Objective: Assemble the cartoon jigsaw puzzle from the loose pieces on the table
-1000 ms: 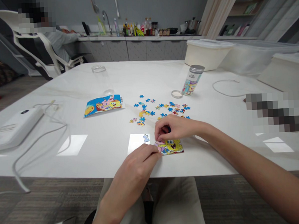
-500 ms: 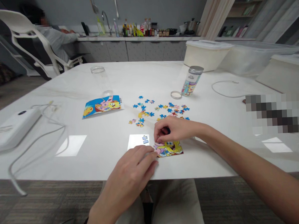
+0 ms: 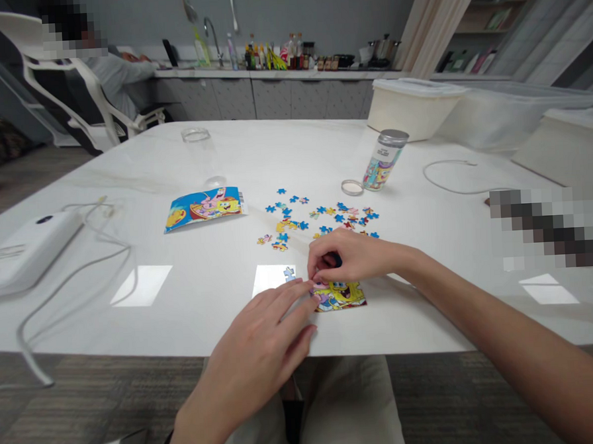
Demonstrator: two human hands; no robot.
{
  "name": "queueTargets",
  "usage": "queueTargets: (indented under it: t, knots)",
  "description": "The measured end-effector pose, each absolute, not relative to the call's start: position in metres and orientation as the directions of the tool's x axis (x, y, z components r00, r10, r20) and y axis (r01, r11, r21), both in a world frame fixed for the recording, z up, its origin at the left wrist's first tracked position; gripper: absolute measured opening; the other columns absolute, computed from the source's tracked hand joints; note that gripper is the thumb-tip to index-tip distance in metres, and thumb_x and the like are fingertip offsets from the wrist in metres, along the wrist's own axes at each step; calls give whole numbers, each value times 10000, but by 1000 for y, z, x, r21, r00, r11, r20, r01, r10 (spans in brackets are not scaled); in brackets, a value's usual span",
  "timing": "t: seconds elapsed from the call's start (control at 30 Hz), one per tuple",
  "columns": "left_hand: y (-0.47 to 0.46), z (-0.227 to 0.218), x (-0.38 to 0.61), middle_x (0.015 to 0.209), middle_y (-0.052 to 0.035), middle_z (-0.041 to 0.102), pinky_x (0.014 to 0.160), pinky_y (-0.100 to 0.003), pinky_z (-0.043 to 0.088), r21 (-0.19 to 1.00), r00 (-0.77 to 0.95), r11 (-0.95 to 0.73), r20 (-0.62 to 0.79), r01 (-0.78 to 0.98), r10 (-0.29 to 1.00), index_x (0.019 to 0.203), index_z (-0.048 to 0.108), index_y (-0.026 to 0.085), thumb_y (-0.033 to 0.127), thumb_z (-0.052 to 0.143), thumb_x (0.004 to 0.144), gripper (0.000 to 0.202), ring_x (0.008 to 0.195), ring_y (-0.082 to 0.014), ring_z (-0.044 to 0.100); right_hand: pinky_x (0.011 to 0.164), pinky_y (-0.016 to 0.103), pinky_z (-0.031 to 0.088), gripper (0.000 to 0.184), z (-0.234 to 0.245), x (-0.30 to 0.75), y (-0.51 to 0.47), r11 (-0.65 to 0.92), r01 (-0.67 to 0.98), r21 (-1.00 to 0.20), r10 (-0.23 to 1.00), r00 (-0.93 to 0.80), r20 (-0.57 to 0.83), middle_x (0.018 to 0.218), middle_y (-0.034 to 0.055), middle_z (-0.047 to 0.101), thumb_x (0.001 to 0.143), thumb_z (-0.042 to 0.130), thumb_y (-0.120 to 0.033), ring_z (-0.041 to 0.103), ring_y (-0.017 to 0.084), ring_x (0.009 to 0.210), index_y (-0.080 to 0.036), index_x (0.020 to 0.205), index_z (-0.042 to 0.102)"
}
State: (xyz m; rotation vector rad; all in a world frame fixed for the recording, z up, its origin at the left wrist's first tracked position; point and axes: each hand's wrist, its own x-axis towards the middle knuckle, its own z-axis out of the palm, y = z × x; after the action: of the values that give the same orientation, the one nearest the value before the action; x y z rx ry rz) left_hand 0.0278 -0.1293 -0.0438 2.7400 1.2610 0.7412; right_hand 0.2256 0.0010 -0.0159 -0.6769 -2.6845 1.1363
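Observation:
A joined section of cartoon jigsaw puzzle (image 3: 349,295) lies near the table's front edge. My left hand (image 3: 262,333) is open, its outstretched fingertips resting on the section's left edge. Above it my right hand (image 3: 345,254) is closed in a pinch at the upper left edge, on a puzzle piece that the fingers mostly cover. One pale blue puzzle piece (image 3: 289,274) lies alone just beyond my left fingers. Farther back are several loose puzzle pieces (image 3: 283,237), mostly blue and yellow, some partly behind my right hand.
A folded picture sheet (image 3: 206,205) lies left of the pieces. Behind stand a clear jar (image 3: 195,135) and a printed can (image 3: 385,161), with a ring-shaped lid (image 3: 353,194) beside it. A white device (image 3: 27,252) with cables is left; storage boxes (image 3: 414,110) stand back right.
My left hand has shifted slightly right and up, its fingers now farther over the puzzle's left edge and nearer the lone piece. My right hand keeps its pinch at nearly the same spot.

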Motion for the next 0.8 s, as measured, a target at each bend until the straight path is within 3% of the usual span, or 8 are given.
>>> queueTargets:
  t: [0.27, 0.43, 0.67, 0.8]
  knots:
    - [-128, -45, 26, 1273, -70, 626, 1007, -415, 507, 226, 578, -682, 387, 696, 718, 1199, 594, 195, 227, 475, 966, 264, 1227, -227, 542, 594, 227, 415, 124, -10, 231, 2, 656, 352, -668, 505, -862, 42, 750, 25, 668, 803, 573, -168, 554, 103, 630, -143, 827, 692]
    - [-130, -46, 25, 1319, -79, 589, 992, -406, 517, 238, 568, -673, 386, 700, 727, 1197, 591, 202, 222, 479, 960, 263, 1220, -226, 545, 541, 218, 377, 147, -8, 238, 7, 607, 469, -641, 571, -819, -59, 653, 2, 669, 828, 547, -193, 538, 87, 554, -153, 753, 666]
    - [-128, -44, 26, 1303, -85, 603, 993, -405, 514, 247, 563, -674, 394, 696, 727, 1203, 583, 192, 219, 497, 947, 271, 1199, -227, 561, 545, 219, 411, 146, -9, 239, 7, 543, 476, -692, 603, -794, -74, 659, 17, 699, 835, 551, -214, 584, 96, 552, -154, 749, 653]
    - [-131, -45, 26, 1282, -90, 603, 983, -376, 510, 281, 528, -664, 429, 693, 733, 1223, 543, 178, 216, 497, 946, 284, 1180, -212, 566, 527, 223, 410, 154, -7, 237, 6, 501, 456, -735, 662, -750, -13, 620, 10, 661, 837, 560, -257, 576, 102, 545, -156, 743, 627]
